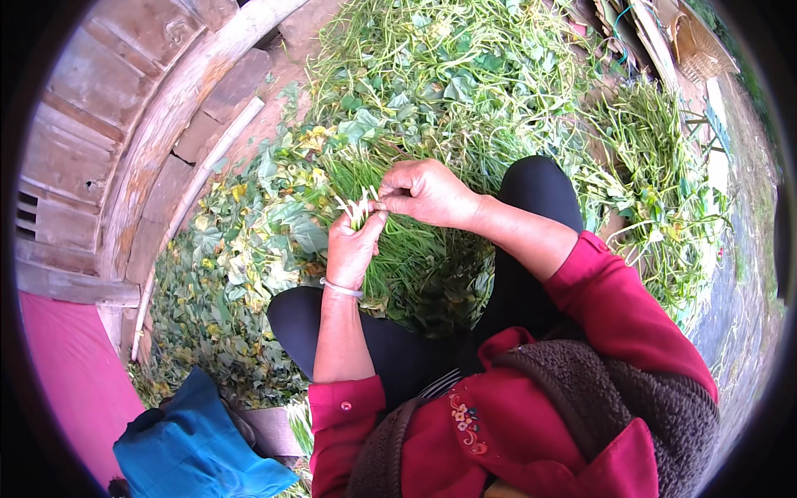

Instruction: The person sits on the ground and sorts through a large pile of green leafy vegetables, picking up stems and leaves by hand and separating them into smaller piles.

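My left hand point(353, 246), with a silver-coloured bracelet at its wrist, is closed around a small bundle of thin green stalks point(356, 210) whose pale ends stick up beyond the thumb. My right hand point(420, 194) reaches in from the right, its thumb and fingertips pinched together at those pale ends, close by the left thumb. It appears to grip one stalk, though the fingers partly hide it. Long, grass-like green leaves point(398, 261) spread below and behind both hands, between my knees.
A thick layer of cut vines and leaves point(436, 81) covers the ground ahead. A pale pole point(205, 162) and a wooden wall point(93, 143) line the left. Blue cloth point(196, 442) lies at lower left, near pink cloth point(75, 373). A woven basket point(700, 53) stands at upper right.
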### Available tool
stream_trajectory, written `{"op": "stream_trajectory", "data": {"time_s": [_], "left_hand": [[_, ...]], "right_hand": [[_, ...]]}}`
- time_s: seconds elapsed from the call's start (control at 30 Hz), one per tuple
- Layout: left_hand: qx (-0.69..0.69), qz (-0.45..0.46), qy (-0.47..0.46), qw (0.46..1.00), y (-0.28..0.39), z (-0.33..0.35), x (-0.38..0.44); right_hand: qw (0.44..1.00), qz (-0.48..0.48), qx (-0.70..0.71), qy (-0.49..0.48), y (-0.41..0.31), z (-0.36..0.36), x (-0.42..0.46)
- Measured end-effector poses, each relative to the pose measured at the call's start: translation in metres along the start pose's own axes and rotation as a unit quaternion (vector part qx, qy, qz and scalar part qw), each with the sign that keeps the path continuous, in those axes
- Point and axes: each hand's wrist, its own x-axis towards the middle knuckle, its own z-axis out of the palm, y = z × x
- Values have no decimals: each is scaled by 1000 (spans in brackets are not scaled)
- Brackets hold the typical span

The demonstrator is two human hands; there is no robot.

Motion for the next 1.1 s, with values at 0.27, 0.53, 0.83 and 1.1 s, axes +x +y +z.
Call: {"op": "stream_trajectory", "data": {"time_s": [0.27,0.53,0.83,1.1], "left_hand": [[13,-8,35,999,1,0,1],[-107,0,74,992,12,-17,1],[-158,21,114,981,15,-28,7],[-140,17,105,984,14,-22,4]], "right_hand": [[996,82,29,-30,6,-7,0],[929,230,290,27,5,-72,6],[948,316,37,13,49,-125,-12],[995,56,-65,53,12,-49,-1]]}}
